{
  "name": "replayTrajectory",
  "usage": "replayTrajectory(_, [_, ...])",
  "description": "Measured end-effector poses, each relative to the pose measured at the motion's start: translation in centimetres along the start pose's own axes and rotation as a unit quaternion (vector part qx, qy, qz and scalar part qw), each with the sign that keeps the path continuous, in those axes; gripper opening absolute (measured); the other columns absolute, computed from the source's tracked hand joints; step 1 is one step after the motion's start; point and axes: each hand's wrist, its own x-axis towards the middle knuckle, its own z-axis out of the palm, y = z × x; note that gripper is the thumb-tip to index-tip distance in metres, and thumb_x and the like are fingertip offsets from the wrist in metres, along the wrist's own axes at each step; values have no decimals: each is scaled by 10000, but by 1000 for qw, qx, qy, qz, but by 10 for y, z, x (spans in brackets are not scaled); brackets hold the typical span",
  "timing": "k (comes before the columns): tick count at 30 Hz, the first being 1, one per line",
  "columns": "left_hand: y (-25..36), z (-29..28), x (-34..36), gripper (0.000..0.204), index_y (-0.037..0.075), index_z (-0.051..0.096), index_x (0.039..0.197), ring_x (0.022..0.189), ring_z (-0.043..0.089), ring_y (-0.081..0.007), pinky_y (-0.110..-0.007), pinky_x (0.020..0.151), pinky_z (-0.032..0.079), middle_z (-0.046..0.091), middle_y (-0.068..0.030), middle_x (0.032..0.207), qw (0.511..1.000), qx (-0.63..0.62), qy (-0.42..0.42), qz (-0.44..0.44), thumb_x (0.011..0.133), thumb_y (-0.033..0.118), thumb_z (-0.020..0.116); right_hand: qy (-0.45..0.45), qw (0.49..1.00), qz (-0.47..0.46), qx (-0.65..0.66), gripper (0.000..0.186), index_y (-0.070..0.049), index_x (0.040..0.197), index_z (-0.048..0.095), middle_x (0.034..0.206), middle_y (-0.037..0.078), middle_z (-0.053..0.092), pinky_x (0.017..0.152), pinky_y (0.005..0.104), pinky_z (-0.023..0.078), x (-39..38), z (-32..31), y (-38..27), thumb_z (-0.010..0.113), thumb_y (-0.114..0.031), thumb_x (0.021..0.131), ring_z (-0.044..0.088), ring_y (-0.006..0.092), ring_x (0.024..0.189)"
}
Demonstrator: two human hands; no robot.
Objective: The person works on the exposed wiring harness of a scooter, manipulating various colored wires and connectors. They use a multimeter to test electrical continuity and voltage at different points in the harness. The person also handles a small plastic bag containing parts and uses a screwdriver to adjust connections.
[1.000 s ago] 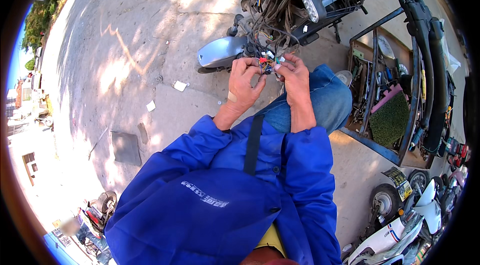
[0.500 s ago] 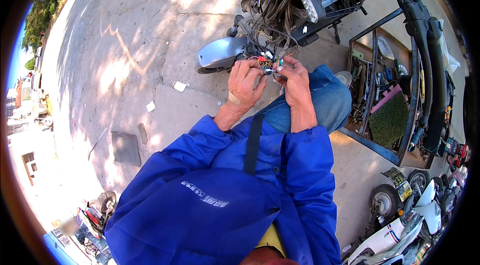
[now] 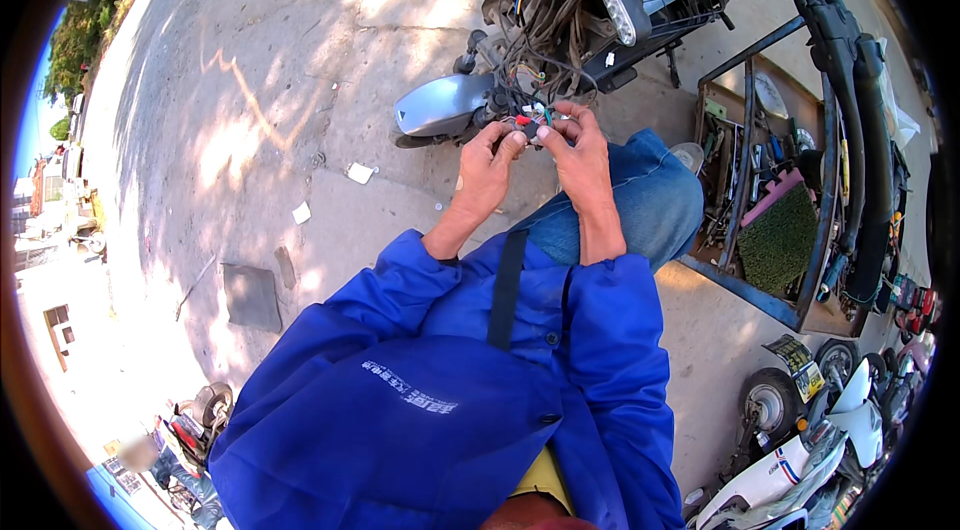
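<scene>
A small dark wire connector (image 3: 531, 131) sits between the thumb tips of my two hands. My left hand (image 3: 484, 175) is closed in a pinch on its left side, and my right hand (image 3: 584, 168) pinches its right side. Just beyond the fingers are thin coloured wires with a red connector (image 3: 522, 120) and small white and green ones. They come from a tangled wiring harness (image 3: 560, 5) at the stripped front of a two-wheeler, whose silver front fender (image 3: 440, 106) is left of my hands. Fingertips partly cover the connector, so its exact shape is hidden.
A metal-framed tool cart (image 3: 745, 292) with tools and a green mat (image 3: 775, 245) stands to the right. A headlight (image 3: 618, 15) hangs by the harness. Several scooters, one white (image 3: 760, 480), are parked at lower right. A grey flat piece (image 3: 251, 297) and paper scraps lie on the pavement.
My left hand has rotated, its thumb now pointing up toward the right thumb. The dark connector now shows between both thumbs. The two-wheeler and cart have not moved.
</scene>
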Motion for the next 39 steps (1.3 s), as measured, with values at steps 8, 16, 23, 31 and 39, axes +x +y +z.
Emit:
replayTrajectory(8, [7,1,4,278,-47,710,1119,833,625,-92,-273,774,533,715,-38,919,996,-71,-15,-43,1064,207,611,-18,999,-4,38,553,51,1388,525,958,90,731,848,291,509,2,2,1,743,-133,913,672,148,900])
replayTrajectory(16, [4,0,4,226,-36,704,1127,896,643,-106,-279,823,533,720,-44,988,996,-69,-46,-26,1035,161,644,3,995,33,94,481,28,1340,562,934,52,726,760,258,486,5,2,0,753,-120,923,632,104,819])
replayTrajectory(23, [18,2,-3,248,14,694,1119,960,659,-222,-350,891,515,707,-88,1031,975,137,-22,176,878,25,751,37,973,64,220,488,21,1286,560,887,38,705,547,210,369,8,-2,7,806,-103,883,510,47,643])
replayTrajectory(31, [16,0,8,220,-14,688,1071,904,636,-269,-355,808,521,664,-113,965,954,211,7,211,859,-4,747,46,973,48,223,472,16,1290,547,876,57,736,553,203,394,4,0,-3,792,-90,901,530,54,646])
replayTrajectory(39, [17,-2,19,141,-27,693,1092,860,669,-142,-298,783,540,709,-68,960,999,-45,21,8,977,50,663,71,971,23,225,413,12,1295,534,945,122,777,576,206,416,2,1,-7,737,-74,945,547,67,660])
